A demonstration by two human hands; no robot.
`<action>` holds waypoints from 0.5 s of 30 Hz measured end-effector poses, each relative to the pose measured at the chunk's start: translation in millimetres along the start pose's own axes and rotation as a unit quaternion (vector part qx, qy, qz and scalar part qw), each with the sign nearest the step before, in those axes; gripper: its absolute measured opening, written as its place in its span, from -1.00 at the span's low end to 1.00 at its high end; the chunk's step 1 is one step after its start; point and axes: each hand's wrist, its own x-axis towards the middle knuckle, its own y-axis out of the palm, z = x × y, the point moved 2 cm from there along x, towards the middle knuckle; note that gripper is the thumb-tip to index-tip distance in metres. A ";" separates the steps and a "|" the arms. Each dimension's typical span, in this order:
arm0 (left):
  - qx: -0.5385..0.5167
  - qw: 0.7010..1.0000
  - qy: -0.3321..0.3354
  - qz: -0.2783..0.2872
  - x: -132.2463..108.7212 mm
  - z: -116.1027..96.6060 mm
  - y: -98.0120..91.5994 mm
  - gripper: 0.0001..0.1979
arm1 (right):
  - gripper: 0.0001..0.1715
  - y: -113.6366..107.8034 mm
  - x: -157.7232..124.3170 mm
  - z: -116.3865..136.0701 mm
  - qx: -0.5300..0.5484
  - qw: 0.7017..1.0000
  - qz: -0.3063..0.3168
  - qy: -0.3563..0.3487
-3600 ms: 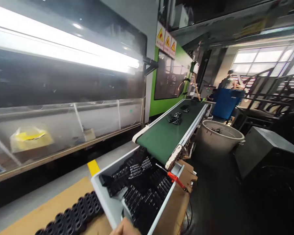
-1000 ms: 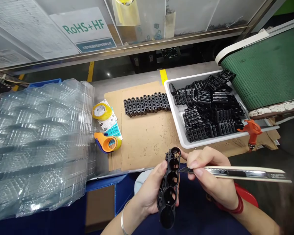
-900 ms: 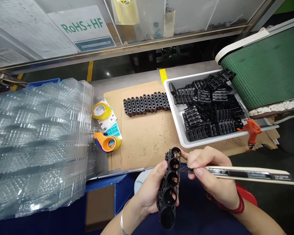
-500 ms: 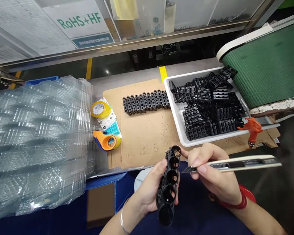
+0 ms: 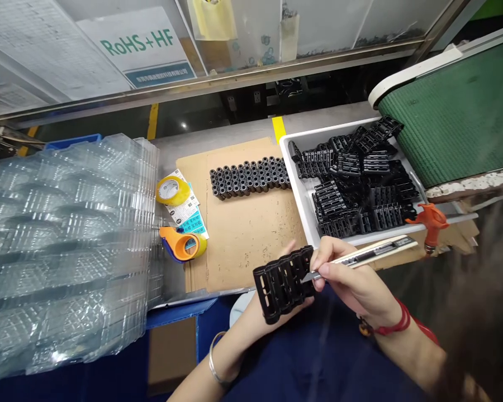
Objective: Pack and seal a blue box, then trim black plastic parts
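Note:
A black plastic part [image 5: 279, 286] with a row of joined tubes is held up in front of the cardboard's near edge. My left hand [image 5: 268, 310] grips it from behind and below, with most of its fingers hidden by the part. In my right hand [image 5: 339, 273] a utility knife [image 5: 371, 251] with a white handle is pinched. Its bare blade lies over the part's right side; whether it touches cannot be made out. Similar black parts stand in a row [image 5: 249, 177] on the cardboard [image 5: 243, 240], tube ends up.
A white bin [image 5: 308, 223] at the right holds many loose black parts. An orange-handled tool [image 5: 431, 223] hangs at its corner, by a green conveyor [image 5: 456, 111]. Left are clear plastic trays [image 5: 67, 251], a tape roll [image 5: 171, 191] and an orange tape dispenser [image 5: 183, 244].
The black part has been turned from its tube ends to its slotted side. My right hand and the knife have moved left and tilted, bringing the blade over the part.

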 end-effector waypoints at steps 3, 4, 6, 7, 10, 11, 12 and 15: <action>0.071 0.992 0.106 0.002 -7.8 -18.0 -4.1 -0.08 | -0.78 4.1 -1.6 0.6 0.016 0.999 -0.007 0.028; 0.089 0.988 0.125 0.010 -10.4 -22.9 -4.9 -0.17 | -0.80 5.4 -3.5 1.0 0.011 0.999 -0.010 0.029; 0.126 0.980 0.156 0.007 -14.9 -30.9 -6.3 -0.35 | -0.84 8.1 -8.8 2.9 -0.034 0.999 -0.020 -0.001; 0.151 0.973 0.172 -0.005 -16.6 -34.1 -6.6 -0.39 | -0.87 9.7 -12.0 4.5 -0.068 0.997 -0.021 -0.029; 0.204 0.960 0.190 -0.025 -20.1 -40.0 -4.9 -0.41 | -0.94 16.4 -21.2 8.9 -0.144 0.985 -0.002 -0.097; 0.207 0.961 0.182 -0.019 -21.0 -40.7 -3.6 -0.40 | -0.93 18.7 -23.5 9.8 -0.157 0.982 0.009 -0.104; 0.208 0.962 0.176 -0.014 -22.0 -41.2 -2.5 -0.39 | -0.92 20.8 -25.3 10.4 -0.171 0.980 0.019 -0.105; 0.213 0.963 0.165 -0.015 -25.8 -42.7 -0.9 -0.39 | -0.87 25.2 -27.9 12.8 -0.227 0.965 0.043 -0.124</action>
